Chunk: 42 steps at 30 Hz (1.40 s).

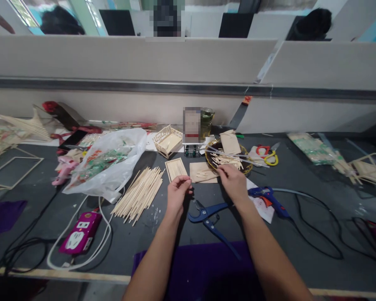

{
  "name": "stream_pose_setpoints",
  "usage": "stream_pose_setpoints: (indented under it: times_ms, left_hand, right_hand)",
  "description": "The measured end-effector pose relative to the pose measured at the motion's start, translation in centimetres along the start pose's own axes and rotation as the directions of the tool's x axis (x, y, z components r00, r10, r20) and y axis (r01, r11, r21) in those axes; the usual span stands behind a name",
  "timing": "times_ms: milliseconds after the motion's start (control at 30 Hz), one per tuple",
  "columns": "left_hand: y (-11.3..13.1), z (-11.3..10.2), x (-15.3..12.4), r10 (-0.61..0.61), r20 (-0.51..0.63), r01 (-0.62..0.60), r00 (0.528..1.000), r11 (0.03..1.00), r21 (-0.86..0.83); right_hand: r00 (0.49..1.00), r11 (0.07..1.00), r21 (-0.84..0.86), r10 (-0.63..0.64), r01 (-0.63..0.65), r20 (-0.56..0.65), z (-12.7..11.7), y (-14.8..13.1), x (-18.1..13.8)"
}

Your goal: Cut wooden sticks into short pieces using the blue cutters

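Note:
My left hand (177,190) is pinched at the fingertips over the dark table, just in front of a small flat wooden panel (176,168); what it pinches is too small to make out. My right hand (233,181) reaches to the near rim of a round wire basket (247,168) filled with short wooden sticks (227,160). Its fingers are curled at the sticks. A blue cutter (211,215) lies between my wrists. A bundle of long bamboo sticks (140,193) rests to the left of my left hand.
A blue glue gun (268,196) with its cord lies right of my right hand. A plastic bag (108,163), a pink power strip (80,233), yellow scissors (268,156), a small wooden model (168,140) and wooden frames (14,169) crowd the table. Partition walls rise behind.

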<state>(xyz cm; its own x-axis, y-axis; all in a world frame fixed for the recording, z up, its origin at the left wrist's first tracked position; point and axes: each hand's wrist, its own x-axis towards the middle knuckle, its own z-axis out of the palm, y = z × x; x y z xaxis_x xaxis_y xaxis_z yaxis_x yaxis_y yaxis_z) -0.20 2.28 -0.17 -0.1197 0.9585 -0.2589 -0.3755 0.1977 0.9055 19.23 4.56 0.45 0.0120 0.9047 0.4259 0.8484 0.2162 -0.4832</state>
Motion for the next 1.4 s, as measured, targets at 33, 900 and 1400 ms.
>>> stream_pose_setpoints:
  times_ms: [33, 900, 1400]
  left_hand:
    - [0.0, 0.0, 0.0, 0.006, -0.004, -0.006, 1.0, 1.0, -0.007]
    - [-1.0, 0.5, 0.0, 0.026, 0.033, -0.028, 0.999, 0.998, 0.057]
    - [-1.4, 0.9, -0.5, -0.067, 0.109, 0.072, 0.992, 0.996, -0.043]
  right_hand:
    - [0.998, 0.999, -0.026, 0.043, -0.044, -0.04, -0.9, 0.6, 0.5]
    - [0.861, 0.841, -0.54, 0.259, 0.022, 0.439, 0.2, 1.9, 6.8]
    - [0.944, 0.846, 0.486, 0.059, -0.22, 0.325, -0.2, -3.2, -0.4]
